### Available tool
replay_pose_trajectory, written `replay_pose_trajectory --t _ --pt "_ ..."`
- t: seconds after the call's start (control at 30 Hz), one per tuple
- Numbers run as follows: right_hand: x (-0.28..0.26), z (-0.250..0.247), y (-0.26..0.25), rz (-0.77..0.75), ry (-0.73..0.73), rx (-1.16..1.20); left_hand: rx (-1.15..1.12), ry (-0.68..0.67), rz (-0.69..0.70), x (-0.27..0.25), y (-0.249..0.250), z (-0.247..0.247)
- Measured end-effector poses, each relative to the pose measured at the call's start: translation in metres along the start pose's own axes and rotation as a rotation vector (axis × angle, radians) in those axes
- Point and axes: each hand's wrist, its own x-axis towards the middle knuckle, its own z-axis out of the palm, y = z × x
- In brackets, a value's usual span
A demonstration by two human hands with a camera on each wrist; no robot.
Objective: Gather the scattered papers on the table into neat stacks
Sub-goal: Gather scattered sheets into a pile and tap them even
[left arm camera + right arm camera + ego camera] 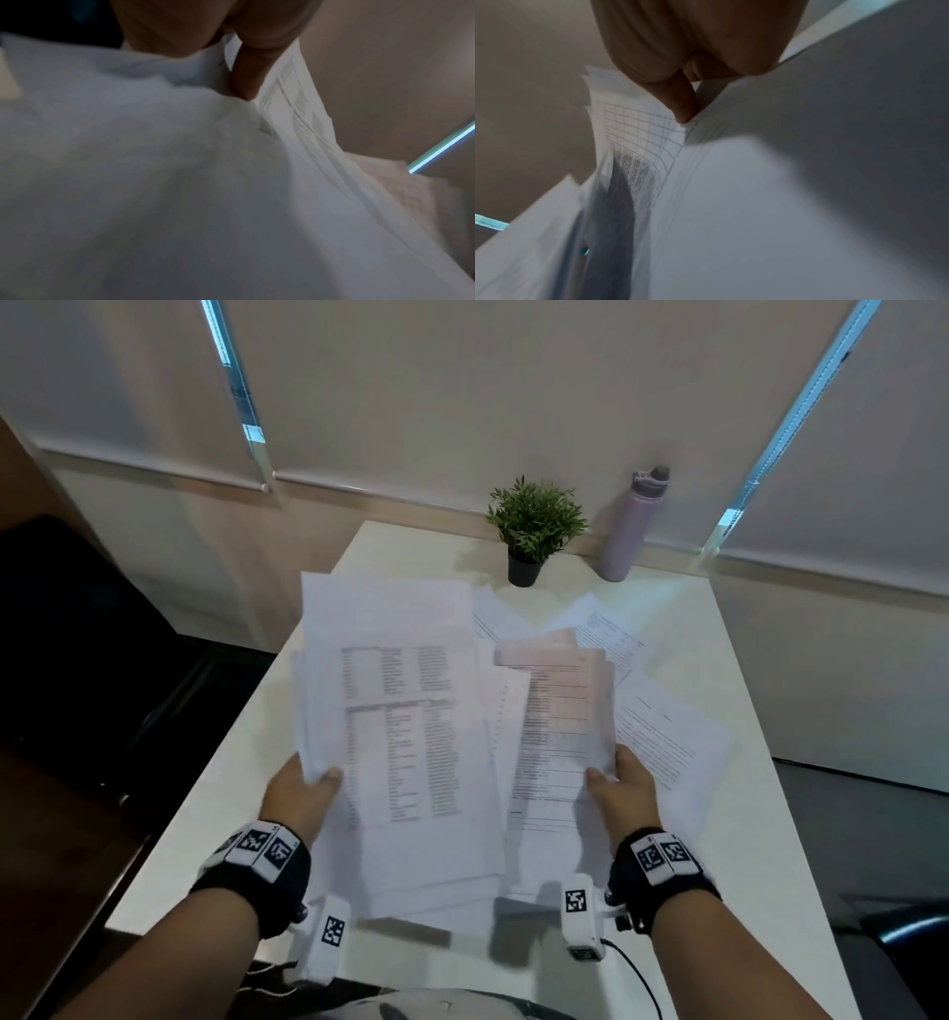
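Note:
My left hand (303,791) grips the left edge of a thick bundle of printed papers (400,711), thumb on top, lifted above the white table (744,814). My right hand (619,785) grips a second sheaf of papers (560,711) by its right edge, overlapping the first. In the left wrist view the left thumb (246,77) presses on the left bundle (154,182). In the right wrist view the right thumb (682,99) pinches the gridded right sheaf (639,138). A few loose sheets (662,737) lie flat on the table behind and to the right.
A small potted plant (534,528) and a lilac bottle (634,521) stand at the table's far edge, by the blinds. A dark chair (77,634) is to the left of the table. Wrist camera mounts (580,916) hang below both wrists.

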Motion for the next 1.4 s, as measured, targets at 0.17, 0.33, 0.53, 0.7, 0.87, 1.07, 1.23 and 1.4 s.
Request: replay_pose_trajectory --t 0.17,0.33,0.53,0.7,0.87,1.07,1.23,1.4 --pt "-0.021 0.025 0.003 0.12 -0.092 0.105 -0.077 -0.258 -0.039 -0.002 -0.014 0.031" --pt "-0.035 0.035 0.004 0.188 -0.284 0.155 0.063 -0.343 -0.022 -0.013 -0.016 0.048" --pt "0.005 -0.001 0.046 0.014 -0.061 -0.547 0.253 -0.209 0.044 -0.008 -0.016 0.043" --pt "0.01 -0.02 0.081 0.1 -0.285 -1.077 0.206 -0.151 0.005 0.001 -0.024 0.029" --pt "-0.007 -0.011 0.093 -0.084 -0.39 -1.127 0.182 -0.185 -0.057 0.008 -0.039 0.023" --pt "0.006 -0.021 0.08 -0.148 -0.012 -0.969 0.268 -0.264 -0.084 0.01 -0.049 0.028" --pt "0.029 -0.029 0.071 0.267 -0.004 -0.882 0.38 -0.276 -0.033 0.007 -0.043 0.035" --pt "0.028 -0.01 0.065 0.261 0.006 -0.464 0.277 -0.23 -0.074 0.01 -0.044 0.03"
